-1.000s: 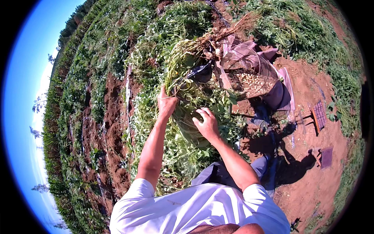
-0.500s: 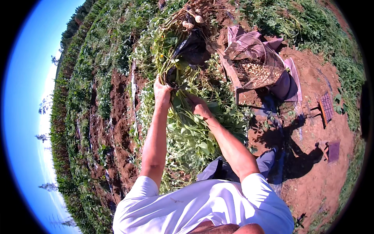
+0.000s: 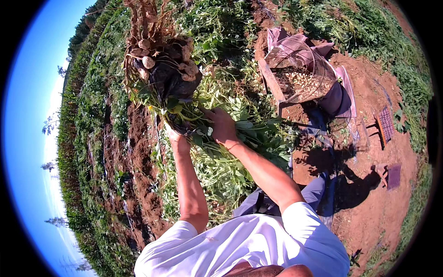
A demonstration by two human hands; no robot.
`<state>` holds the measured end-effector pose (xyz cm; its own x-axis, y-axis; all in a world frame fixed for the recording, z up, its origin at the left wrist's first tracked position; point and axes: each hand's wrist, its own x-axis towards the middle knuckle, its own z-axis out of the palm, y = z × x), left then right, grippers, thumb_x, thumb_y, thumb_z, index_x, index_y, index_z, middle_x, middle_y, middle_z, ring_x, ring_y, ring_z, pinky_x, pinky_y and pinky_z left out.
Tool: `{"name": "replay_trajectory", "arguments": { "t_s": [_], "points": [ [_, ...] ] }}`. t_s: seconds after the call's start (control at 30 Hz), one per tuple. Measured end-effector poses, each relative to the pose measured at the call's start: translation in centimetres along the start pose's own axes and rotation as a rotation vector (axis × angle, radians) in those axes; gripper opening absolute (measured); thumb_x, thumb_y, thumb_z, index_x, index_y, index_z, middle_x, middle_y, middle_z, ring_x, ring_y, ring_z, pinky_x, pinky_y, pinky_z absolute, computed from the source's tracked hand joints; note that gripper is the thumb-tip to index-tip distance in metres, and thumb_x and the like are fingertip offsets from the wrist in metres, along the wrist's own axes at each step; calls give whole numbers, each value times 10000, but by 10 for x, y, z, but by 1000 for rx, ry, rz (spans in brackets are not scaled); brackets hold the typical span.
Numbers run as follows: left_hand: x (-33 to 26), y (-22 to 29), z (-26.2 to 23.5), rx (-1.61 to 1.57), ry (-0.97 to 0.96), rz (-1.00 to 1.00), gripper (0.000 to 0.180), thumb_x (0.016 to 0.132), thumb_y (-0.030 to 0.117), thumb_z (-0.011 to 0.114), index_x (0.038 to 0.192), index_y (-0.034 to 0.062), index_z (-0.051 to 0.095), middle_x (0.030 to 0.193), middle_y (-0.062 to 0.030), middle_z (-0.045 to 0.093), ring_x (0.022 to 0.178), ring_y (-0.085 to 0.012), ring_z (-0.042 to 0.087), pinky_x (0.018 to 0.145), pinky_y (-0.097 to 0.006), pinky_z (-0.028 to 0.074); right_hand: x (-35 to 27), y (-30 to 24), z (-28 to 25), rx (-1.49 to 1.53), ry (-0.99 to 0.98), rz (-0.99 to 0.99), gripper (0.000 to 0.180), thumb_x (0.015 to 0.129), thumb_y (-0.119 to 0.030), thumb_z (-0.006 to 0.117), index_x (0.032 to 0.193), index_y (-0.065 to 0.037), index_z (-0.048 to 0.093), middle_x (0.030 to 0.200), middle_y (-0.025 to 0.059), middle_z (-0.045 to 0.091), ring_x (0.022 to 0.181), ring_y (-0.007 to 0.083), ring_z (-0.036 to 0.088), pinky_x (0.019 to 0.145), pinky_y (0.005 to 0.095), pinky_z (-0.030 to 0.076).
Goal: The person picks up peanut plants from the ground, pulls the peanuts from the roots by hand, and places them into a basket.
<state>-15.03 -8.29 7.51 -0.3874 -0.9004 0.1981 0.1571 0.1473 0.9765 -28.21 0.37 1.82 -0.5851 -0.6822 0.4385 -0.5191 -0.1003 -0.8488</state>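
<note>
Both my hands are closed round the stems of a bundle of pulled peanut plants (image 3: 191, 117), held out in front of me. My left hand (image 3: 179, 140) grips from the left side, while my right hand (image 3: 222, 126) clasps the stems a little farther right. Beyond the hands, the root end rises at the far left, with pale peanut pods (image 3: 148, 62) and dry brown roots on it. A crumpled sheet of black plastic film (image 3: 173, 85) is caught among the roots. Leafy tops trail down toward my body, hiding some fingers.
To the right stands a comb-like rack (image 3: 273, 85) with a wire-mesh hood; loose peanuts (image 3: 307, 85) lie inside. Purple cloth (image 3: 344, 92) surrounds it. Two small stools (image 3: 386, 125) rest on reddish soil at far right. Crop rows (image 3: 110, 138) run along the left.
Both hands have swung the bundle leftward, and its root end has turned up and left, bringing the pods and black film into fuller view. The rack stays in place.
</note>
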Motion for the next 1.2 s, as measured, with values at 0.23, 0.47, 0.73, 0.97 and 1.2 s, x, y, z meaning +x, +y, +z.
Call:
{"name": "replay_trajectory", "arguments": {
  "t_s": [0.23, 0.47, 0.73, 0.97, 1.2],
  "points": [
    [-10, 3, 16, 405, 167, 104, 571, 746, 169, 816, 1206, -28, 540, 1037, -94, 648, 902, -207, 601, 847, -323, 484, -7, 1, 17, -14, -125, -20, 423, 838, -177, 660, 1257, -240, 649, 917, 159, 600, 825, 337, 620, 690, 445, 504],
    [12, 4, -7, 381, 0, 13, 411, 754, 168, 798, 1087, -1, 629, 959, -51, 666, 830, -171, 594, 771, -319, 493, 51, 83, -29, 801, -80, 375, 564, 927, -214, 626, 1446, -71, 458, 1460, 114, 478, 1282, 215, 514, 1051, 337, 431],
    [39, 0, 24, 313, -136, -49, 472, 698, 220, 795, 1096, 8, 656, 947, -36, 683, 820, -161, 617, 758, -314, 506, 15, 71, 39, 661, -482, 329, 474, 1007, -334, 527, 1343, -2, 491, 1208, 100, 631, 1045, 181, 576, 952, 344, 436],
    [52, -15, 49, 586, -284, -31, 1106, 663, 221, 845, 1551, 51, 208, 1488, -213, 422, 1332, -304, 457, 1117, -367, 347, 1, 67, 38, 1008, -371, 361, 872, 694, -111, 884, 1425, -46, 414, 1328, 76, 570, 1198, 197, 541, 1027, 343, 453],
    [23, -41, -4, -250, -278, -381, 1085, 781, 250, 801, 1569, 91, 72, 1461, -186, 430, 1246, -288, 537, 1044, -406, 460, 2, 39, 30, 1253, -194, 574, 499, 773, -37, 807, 1231, 8, 613, 1139, 90, 696, 1026, 164, 636, 921, 307, 497]
  ]
}}
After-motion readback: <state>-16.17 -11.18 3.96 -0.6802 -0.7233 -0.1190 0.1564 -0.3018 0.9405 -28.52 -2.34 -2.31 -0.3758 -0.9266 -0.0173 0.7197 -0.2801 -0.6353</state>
